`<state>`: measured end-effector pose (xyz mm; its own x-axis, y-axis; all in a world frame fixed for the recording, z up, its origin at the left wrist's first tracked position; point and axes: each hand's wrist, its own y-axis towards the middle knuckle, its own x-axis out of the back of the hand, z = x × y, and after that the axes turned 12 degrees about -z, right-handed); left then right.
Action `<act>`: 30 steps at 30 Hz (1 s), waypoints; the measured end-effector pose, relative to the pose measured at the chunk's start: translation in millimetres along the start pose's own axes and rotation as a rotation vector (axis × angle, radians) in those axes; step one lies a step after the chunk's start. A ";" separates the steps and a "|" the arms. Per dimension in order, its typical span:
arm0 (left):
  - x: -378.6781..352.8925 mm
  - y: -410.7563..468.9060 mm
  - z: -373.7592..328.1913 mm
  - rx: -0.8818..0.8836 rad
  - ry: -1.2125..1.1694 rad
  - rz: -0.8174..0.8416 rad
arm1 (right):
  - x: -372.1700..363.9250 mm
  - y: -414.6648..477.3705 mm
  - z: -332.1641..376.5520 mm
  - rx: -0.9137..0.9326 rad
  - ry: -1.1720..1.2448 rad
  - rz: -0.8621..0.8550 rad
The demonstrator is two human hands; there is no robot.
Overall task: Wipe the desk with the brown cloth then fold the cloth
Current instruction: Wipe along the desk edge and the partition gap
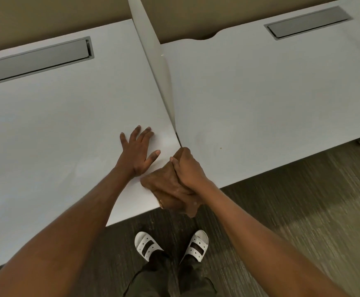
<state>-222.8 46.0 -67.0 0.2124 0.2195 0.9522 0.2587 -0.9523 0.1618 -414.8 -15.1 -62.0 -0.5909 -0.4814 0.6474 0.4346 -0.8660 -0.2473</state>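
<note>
Both forearms enter from the bottom edge and reach forward over the front edge of a white desk (57,129). Below them, two feet in white sandals (147,245) stand on grey carpet (303,211).

Left hand (137,153): flat on the desk surface, palm down, fingers spread apart, holding nothing. It rests near the front right corner of the left desk panel, just left of the seam between the two panels.

Right hand (187,166): closed in a fist around the brown cloth (168,187). The hand sits at the front edge, at the near end of the seam.

Brown cloth: bunched, not folded. Its upper part is clamped inside the right fist; the remainder lies on the front right corner of the left panel and hangs over the front edge. It lies just beside the heel of the left hand; contact between them cannot be determined.

A thin white divider panel (153,52) stands upright along the seam, running from the back edge toward the right hand. Each desk panel has a grey recessed cable tray (35,61) near its back edge.
</note>
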 end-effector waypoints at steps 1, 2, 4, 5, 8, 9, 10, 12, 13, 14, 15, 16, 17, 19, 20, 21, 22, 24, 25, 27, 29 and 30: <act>-0.1 0.0 0.4 0.002 0.002 0.004 | 0.8 -6.8 -2.7 -0.012 -0.005 0.006; -0.1 0.0 0.8 0.003 0.004 0.008 | 1.9 -13.2 -5.2 -0.026 -0.009 0.010; -0.1 0.0 0.6 0.001 0.018 0.017 | 3.3 -25.5 -10.7 -0.040 -0.013 0.013; 0.0 0.0 0.2 0.000 0.029 0.024 | 3.4 -31.2 -13.3 -0.046 -0.010 0.014; 1.6 -0.6 -1.8 0.002 0.058 0.054 | 3.4 -43.7 -20.3 -0.051 -0.024 0.009; 2.6 -1.7 -3.2 0.004 0.057 0.057 | 3.3 -46.9 -22.4 -0.048 -0.030 0.007; 4.0 -3.2 -5.2 0.012 0.045 0.056 | 3.2 -49.8 -24.3 -0.045 -0.030 0.006; 7.0 -9.1 -13.7 0.034 -0.002 0.056 | 3.3 -55.8 -27.8 -0.046 -0.018 0.008; 7.7 -14.3 -20.7 0.028 -0.014 0.062 | 3.6 -59.8 -30.0 -0.043 -0.013 0.013; 8.0 -20.1 -29.9 -0.001 -0.010 0.073 | 4.2 -63.7 -32.3 -0.036 -0.009 0.018; 8.1 -26.2 -40.8 -0.050 0.009 0.086 | 5.1 -66.8 -34.4 -0.026 -0.004 0.024; 7.9 -32.4 -53.6 -0.109 0.031 0.096 | 6.1 -69.1 -36.4 -0.017 0.004 0.027; 7.7 -38.6 -67.1 -0.169 0.045 0.094 | 7.0 -71.1 -38.6 -0.006 0.013 0.029; 5.9 -49.3 -92.1 -0.276 0.059 0.058 | 8.2 -75.5 -41.8 0.019 0.024 0.038; 5.4 -53.8 -102.8 -0.304 0.074 0.051 | 8.3 -78.7 -43.9 0.032 0.022 0.043; 6.4 -57.4 -111.4 -0.293 0.087 0.066 | 7.7 -82.4 -46.3 0.046 0.018 0.048; 8.4 -60.6 -117.7 -0.245 0.096 0.085 | 6.9 -86.5 -49.3 0.062 0.015 0.050; 10.7 -64.8 -126.4 -0.125 0.070 0.108 | 7.4 -93.1 -57.5 0.104 -0.004 0.045; 12.1 -66.4 -130.3 -0.072 0.032 0.127 | 9.3 -94.6 -60.9 0.126 -0.014 0.044; 15.8 -70.0 -138.5 -0.037 -0.025 0.186 | 15.0 -95.4 -63.1 0.151 -0.016 0.038; 16.9 -74.5 -144.2 -0.073 -0.024 0.228 | 20.9 -96.1 -62.1 0.136 0.000 0.017; 17.4 -77.0 -145.9 -0.074 -0.028 0.239 | 23.6 -97.7 -61.4 0.124 0.013 0.009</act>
<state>-376.4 92.2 -25.1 0.2853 -0.0094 0.9584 0.1281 -0.9906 -0.0479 -512.9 49.8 -66.8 -0.5950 -0.4913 0.6361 0.5202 -0.8387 -0.1611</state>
